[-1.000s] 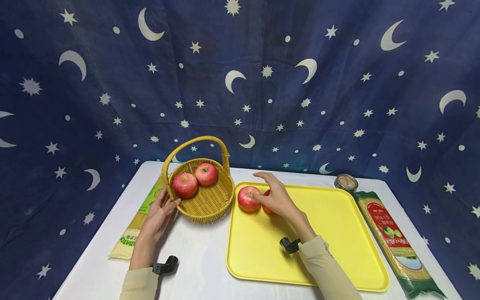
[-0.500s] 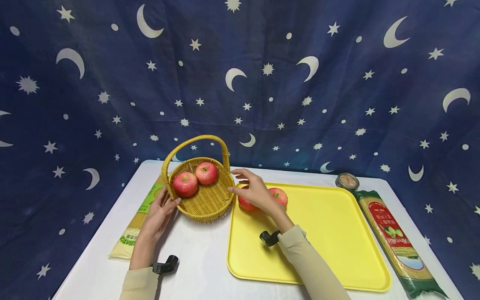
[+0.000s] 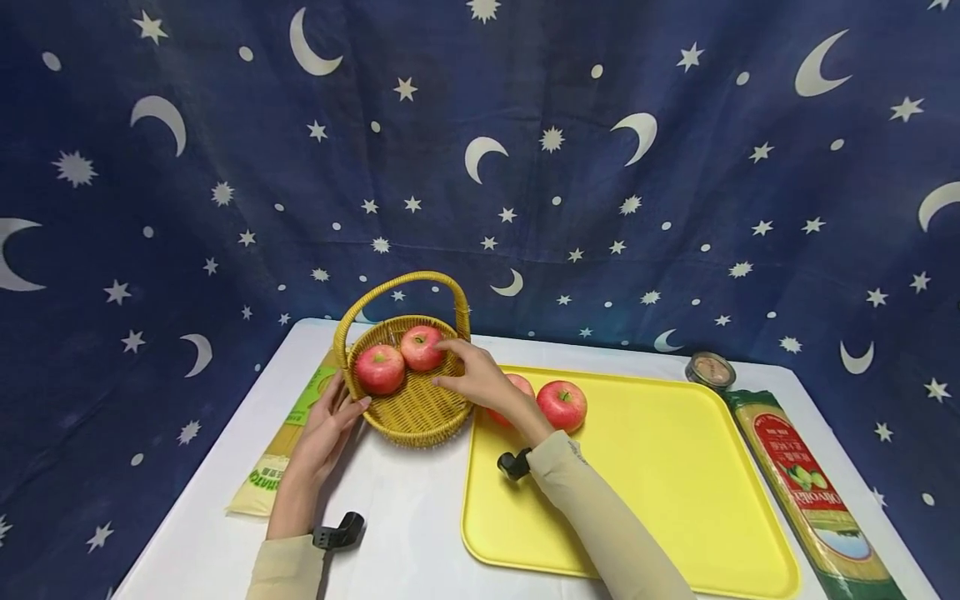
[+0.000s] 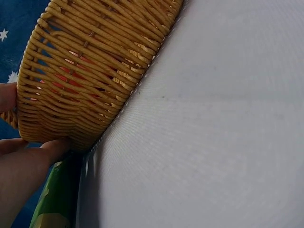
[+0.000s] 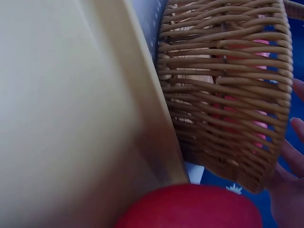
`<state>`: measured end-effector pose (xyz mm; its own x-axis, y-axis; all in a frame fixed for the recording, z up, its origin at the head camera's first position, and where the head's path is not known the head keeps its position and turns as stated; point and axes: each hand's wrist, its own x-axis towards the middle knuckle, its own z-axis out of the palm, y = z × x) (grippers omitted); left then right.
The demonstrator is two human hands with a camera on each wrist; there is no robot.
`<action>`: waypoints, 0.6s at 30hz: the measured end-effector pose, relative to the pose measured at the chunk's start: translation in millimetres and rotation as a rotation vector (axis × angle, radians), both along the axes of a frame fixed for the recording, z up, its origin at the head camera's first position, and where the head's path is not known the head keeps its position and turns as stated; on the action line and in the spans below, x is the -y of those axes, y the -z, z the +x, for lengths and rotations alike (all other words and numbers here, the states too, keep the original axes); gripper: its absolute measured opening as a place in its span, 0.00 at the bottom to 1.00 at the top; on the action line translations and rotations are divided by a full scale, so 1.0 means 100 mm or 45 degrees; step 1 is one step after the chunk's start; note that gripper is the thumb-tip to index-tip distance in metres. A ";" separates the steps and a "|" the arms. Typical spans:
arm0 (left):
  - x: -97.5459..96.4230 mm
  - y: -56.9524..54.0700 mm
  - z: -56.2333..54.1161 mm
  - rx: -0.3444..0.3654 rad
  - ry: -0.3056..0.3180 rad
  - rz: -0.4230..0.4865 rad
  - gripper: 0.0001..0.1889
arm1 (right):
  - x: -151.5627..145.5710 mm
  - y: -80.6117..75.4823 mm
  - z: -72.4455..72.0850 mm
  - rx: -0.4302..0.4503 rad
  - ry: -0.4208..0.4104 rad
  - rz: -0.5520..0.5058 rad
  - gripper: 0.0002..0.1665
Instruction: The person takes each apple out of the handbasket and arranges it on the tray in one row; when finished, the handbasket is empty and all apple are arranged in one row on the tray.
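Note:
A yellow wicker basket (image 3: 420, 423) with a tall handle stands on the white table, two red apples (image 3: 379, 369) inside it. At its left side my left hand (image 3: 322, 437) holds the rim, thumb over the edge and fingers against the outer wall; the left wrist view shows the fingers on the weave (image 4: 85, 85). My right hand (image 3: 483, 383) reaches over the basket's right rim, fingers spread and the fingertips beside the farther apple (image 3: 422, 347); whether they touch it I cannot tell. Two more apples (image 3: 562, 406) lie on the yellow tray (image 3: 637, 500), one partly hidden behind my right hand.
Left of the basket lies a green and yellow pasta packet (image 3: 288, 442), partly behind my left arm. Along the tray's right side is a long pasta packet (image 3: 813, 492), and a small round container (image 3: 710, 369) stands at the back. A starry dark-blue cloth (image 3: 480, 100) hangs behind the table.
My right hand has moved left from above the tray's apples to over the basket. The left hand has stayed at the basket's side. The head view has shifted slightly.

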<state>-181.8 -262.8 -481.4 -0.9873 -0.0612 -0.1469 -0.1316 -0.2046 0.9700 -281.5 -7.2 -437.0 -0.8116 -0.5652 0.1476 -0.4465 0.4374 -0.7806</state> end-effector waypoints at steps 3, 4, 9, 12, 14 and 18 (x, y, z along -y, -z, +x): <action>0.00 0.01 0.00 -0.003 -0.009 0.001 0.48 | 0.08 0.03 -0.05 -0.058 -0.011 0.035 0.37; 0.00 0.01 0.00 0.000 -0.008 -0.002 0.48 | 0.10 0.04 -0.07 -0.068 -0.014 0.040 0.38; -0.01 0.02 0.00 0.008 -0.008 -0.003 0.48 | 0.16 0.06 -0.15 -0.059 -0.039 0.058 0.43; -0.01 0.02 0.00 -0.007 -0.010 0.000 0.48 | 0.20 0.05 -0.20 -0.040 -0.062 0.090 0.46; -0.01 0.02 0.00 -0.012 -0.015 -0.007 0.48 | 0.23 0.04 -0.24 -0.042 -0.072 0.118 0.48; 0.01 0.02 0.00 -0.010 -0.015 -0.026 0.48 | 0.31 0.04 -0.33 -0.059 -0.076 0.166 0.49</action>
<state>-182.3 -263.5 -483.1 -0.9876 -0.0755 -0.1379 -0.1218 -0.1865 0.9749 -314.2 -38.1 -441.0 -0.7703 -0.6288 0.1062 -0.5088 0.5054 -0.6969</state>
